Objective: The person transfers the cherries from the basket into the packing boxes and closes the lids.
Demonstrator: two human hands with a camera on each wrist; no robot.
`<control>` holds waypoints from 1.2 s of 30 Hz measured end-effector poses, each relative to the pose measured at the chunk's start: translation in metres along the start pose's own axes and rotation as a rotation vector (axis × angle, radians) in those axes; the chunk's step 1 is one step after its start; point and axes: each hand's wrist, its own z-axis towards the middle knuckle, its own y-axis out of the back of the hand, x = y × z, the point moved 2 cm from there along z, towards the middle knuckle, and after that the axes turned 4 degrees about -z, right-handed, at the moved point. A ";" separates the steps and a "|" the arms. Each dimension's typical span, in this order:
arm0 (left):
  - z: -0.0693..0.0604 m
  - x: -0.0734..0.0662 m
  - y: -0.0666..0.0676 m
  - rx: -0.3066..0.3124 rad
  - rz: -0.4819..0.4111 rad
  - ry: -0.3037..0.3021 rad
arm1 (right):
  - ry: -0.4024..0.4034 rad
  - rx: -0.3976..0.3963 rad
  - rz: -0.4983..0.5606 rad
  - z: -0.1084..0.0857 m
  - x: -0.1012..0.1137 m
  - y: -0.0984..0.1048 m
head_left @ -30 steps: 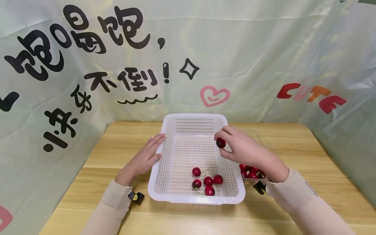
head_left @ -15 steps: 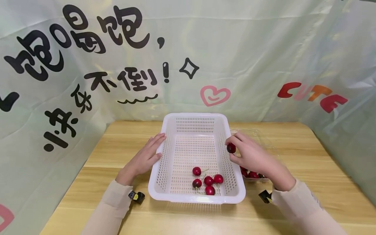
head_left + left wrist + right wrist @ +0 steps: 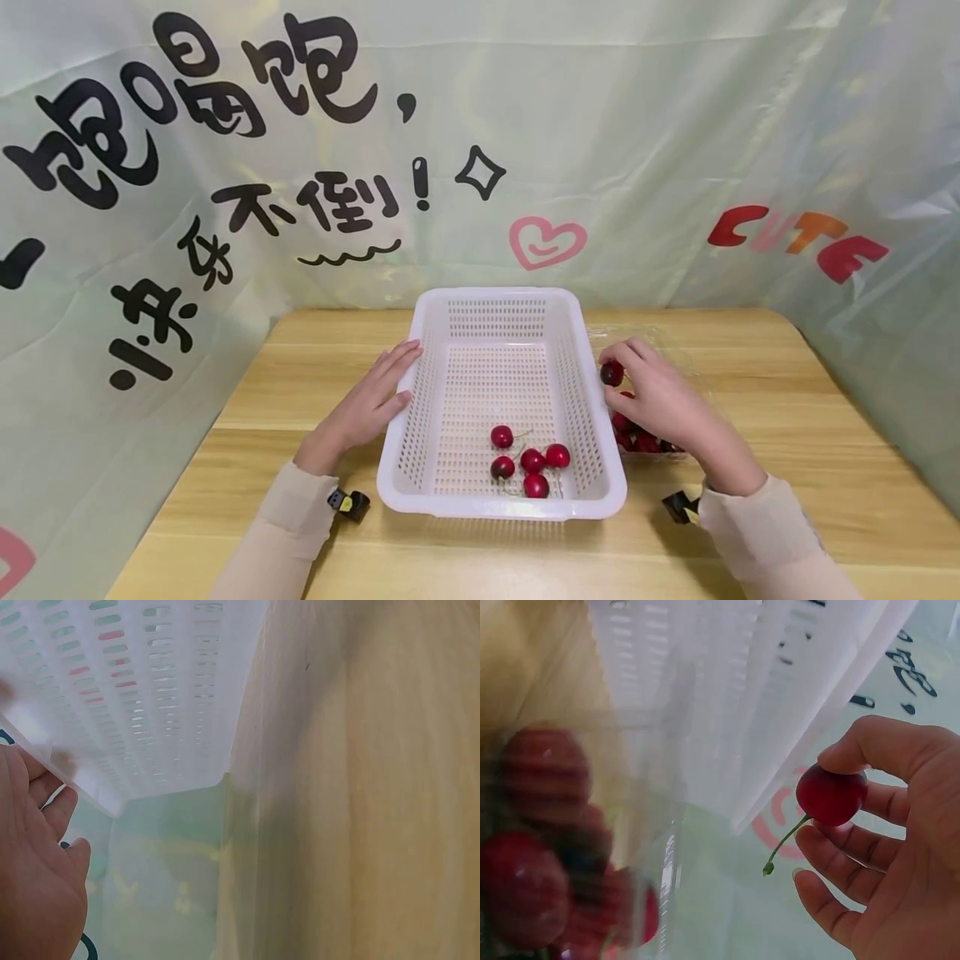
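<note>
A white perforated basket stands on the table with several red cherries near its front right. The left hand rests on the basket's left rim, fingers extended; in the left wrist view that hand lies along the rim's outer side. Over the clear plastic box, just right of the basket, the right hand pinches a dark red cherry. The right wrist view shows this cherry between thumb and fingers of the right hand, its green stem hanging down.
More cherries fill part of the clear box, close beside the basket's right wall. A printed cloth hangs behind the wooden table. Small black devices sit at both wrists.
The right hand has moved right with its cherry, from above the basket's right side to above the clear box. The left hand and the cherries in the basket have stayed in place.
</note>
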 end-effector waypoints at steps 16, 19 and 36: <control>0.000 -0.001 0.001 0.002 -0.006 0.004 | -0.141 0.127 -0.055 -0.012 -0.032 -0.004; 0.000 -0.002 0.001 0.006 -0.002 0.015 | -0.154 0.163 -0.057 -0.014 -0.038 -0.006; 0.001 -0.001 0.001 0.000 0.011 -0.012 | -0.109 0.182 -0.115 -0.013 -0.036 -0.028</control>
